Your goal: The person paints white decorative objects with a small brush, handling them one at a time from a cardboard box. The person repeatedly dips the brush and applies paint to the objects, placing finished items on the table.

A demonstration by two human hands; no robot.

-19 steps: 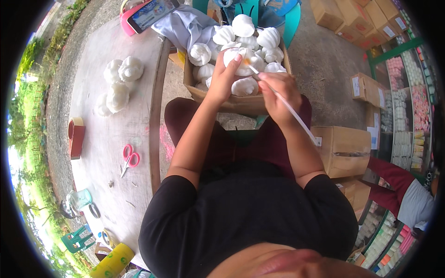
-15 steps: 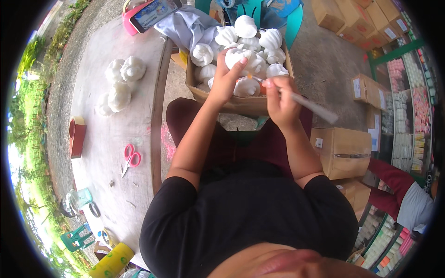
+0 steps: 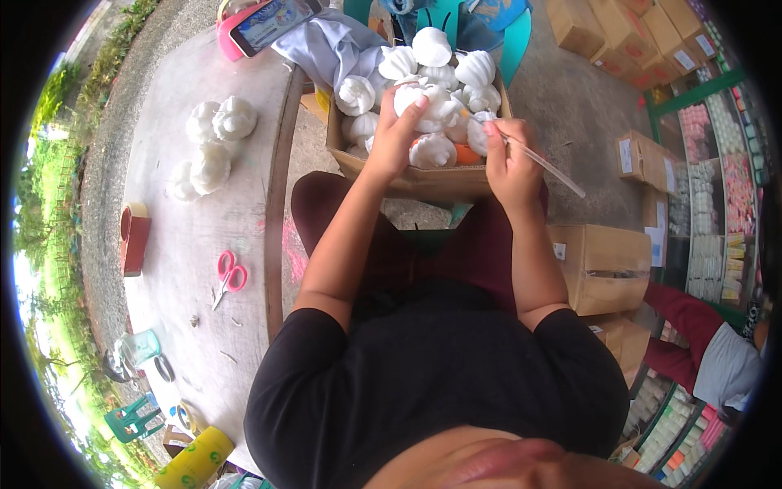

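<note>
My left hand (image 3: pixel 393 140) is closed around a white, ruffled, garlic-shaped piece (image 3: pixel 432 106) above an open cardboard box (image 3: pixel 358 169). In my right hand (image 3: pixel 513 163) is a slim paintbrush (image 3: pixel 558 173), pinched between thumb and fingers. Its clear handle slants down to the right, and its orange tip points at the held piece; whether it touches cannot be made out. Several similar white pieces (image 3: pixel 432 46) fill the box, ribbed or ruffled. Something orange (image 3: pixel 467 155) shows among them near the box's front edge.
On the table (image 3: pixel 179 261) at left lie more white pieces (image 3: pixel 235 119), pink-handled scissors (image 3: pixel 231 273), a roll of tape (image 3: pixel 135 239) and a grey cloth (image 3: pixel 330 49) beside a phone (image 3: pixel 273 24). Cardboard boxes (image 3: pixel 607 269) stand at right, near stocked shelves (image 3: pixel 709 196) and another person's leg (image 3: pixel 684 326).
My right hand has shifted slightly right, and the brush tip has moved up and right along the white piece. The left hand still holds that piece in nearly the same place.
</note>
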